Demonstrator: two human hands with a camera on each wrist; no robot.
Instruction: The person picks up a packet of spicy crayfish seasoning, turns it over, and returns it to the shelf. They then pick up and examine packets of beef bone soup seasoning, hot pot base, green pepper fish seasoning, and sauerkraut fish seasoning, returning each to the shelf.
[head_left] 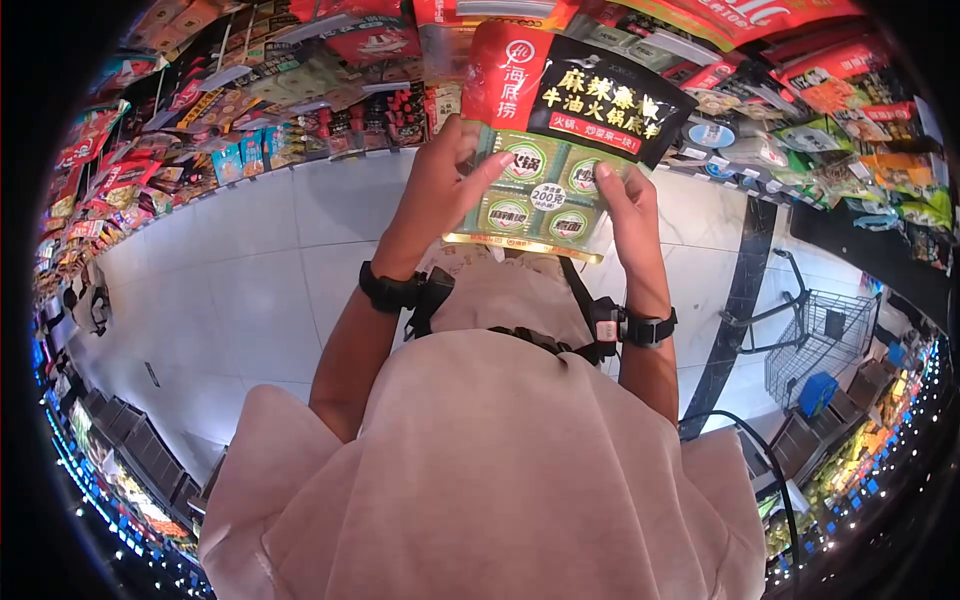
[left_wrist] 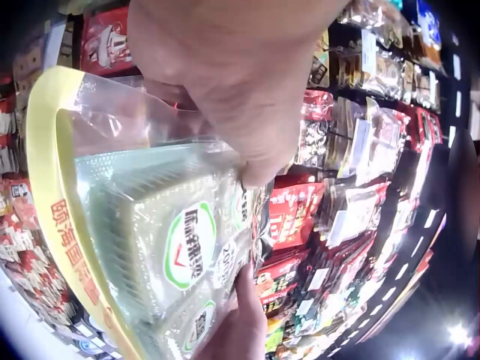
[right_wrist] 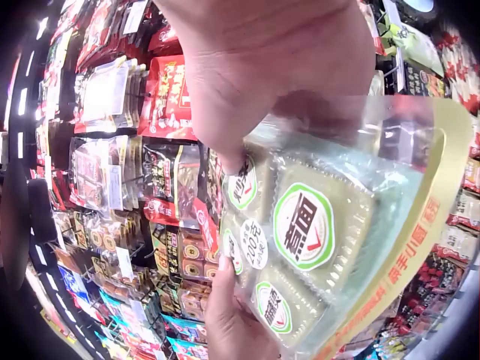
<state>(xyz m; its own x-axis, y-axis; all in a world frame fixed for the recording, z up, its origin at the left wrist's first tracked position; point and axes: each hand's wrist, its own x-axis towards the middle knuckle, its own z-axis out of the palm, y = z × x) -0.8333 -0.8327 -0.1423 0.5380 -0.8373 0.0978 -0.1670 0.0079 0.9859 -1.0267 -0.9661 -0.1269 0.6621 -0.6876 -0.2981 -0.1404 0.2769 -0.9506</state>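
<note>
A flat packet (head_left: 545,195), red and black above with a clear lower part showing four green-labelled blocks, is held up in front of the body between both hands. My left hand (head_left: 440,190) grips its left edge, thumb on the front and fingers behind. On the right edge my right hand (head_left: 635,215) holds it the same way, thumb near an upper label. In the left wrist view the packet (left_wrist: 172,247) tilts below the left hand (left_wrist: 232,75). The right wrist view shows the packet (right_wrist: 315,225) under the right hand (right_wrist: 277,67).
Shelves of hanging packets (head_left: 300,80) curve across the top and both sides. A shopping cart (head_left: 820,335) with a blue item (head_left: 817,393) stands at the right on the pale tiled floor (head_left: 250,240). Dark crates (head_left: 140,440) line the lower left.
</note>
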